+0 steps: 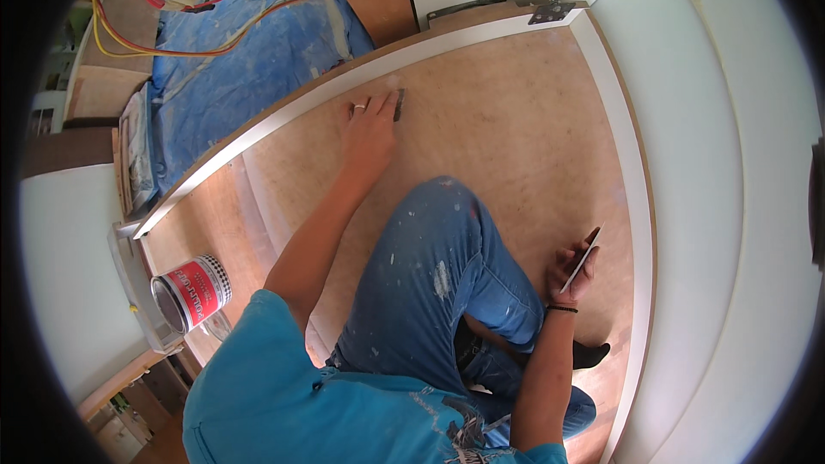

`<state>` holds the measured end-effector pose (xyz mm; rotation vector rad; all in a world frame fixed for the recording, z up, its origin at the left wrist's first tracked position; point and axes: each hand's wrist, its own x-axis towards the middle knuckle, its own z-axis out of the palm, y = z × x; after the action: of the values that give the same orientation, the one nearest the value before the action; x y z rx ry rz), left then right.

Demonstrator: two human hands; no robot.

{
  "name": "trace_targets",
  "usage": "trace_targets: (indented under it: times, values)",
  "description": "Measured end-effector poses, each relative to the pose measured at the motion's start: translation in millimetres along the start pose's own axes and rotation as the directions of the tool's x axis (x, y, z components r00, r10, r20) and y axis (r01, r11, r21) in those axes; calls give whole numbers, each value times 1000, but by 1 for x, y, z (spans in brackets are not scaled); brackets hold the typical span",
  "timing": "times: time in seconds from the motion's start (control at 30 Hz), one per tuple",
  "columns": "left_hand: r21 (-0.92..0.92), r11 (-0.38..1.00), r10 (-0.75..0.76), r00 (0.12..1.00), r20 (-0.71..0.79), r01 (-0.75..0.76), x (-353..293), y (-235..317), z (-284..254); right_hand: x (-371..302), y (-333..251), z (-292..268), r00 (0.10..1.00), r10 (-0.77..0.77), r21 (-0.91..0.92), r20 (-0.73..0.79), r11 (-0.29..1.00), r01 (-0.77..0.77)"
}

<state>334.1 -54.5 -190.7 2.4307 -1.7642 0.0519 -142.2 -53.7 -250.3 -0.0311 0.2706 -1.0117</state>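
Observation:
My left hand (371, 126) reaches out over the wooden panel (507, 112), its fingers pressed down on a dark, flat, straight-edged piece (399, 105). Most of that piece lies hidden under the fingers, so its kind does not show. Near my right knee, my right hand (571, 273) is closed around a thin, flat plate (582, 266) with a pale face, tilted on edge above the panel. I sit on the panel in paint-spotted jeans (430, 258).
A white-faced raised rim (284, 116) borders the panel, with a dark metal hinge (551, 13) at its far right corner. A red-labelled can (196, 290) stands at left. Beyond the rim are a blue sheet (215, 94) and loose cables (232, 41). White walls (705, 137) rise at right.

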Motion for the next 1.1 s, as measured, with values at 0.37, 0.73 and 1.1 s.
trace_targets:
  times: [0.37, 0.73, 1.1]
  values:
    - [121, 993, 29, 984, -177, -8, 14, -2, 9, -1, 3, 4, 1000, 4, 6, 14, 1000, -4]
    - [-64, 998, -17, 998, -53, 14, -5, 9, -10, -3, -1, 1, 1000, 12, -3, 13, 1000, -12]
    - [94, 996, 10, 993, -119, 2, 2, 2, 13, -3, 0, 3, 999, 7, 47, -46, 999, -4]
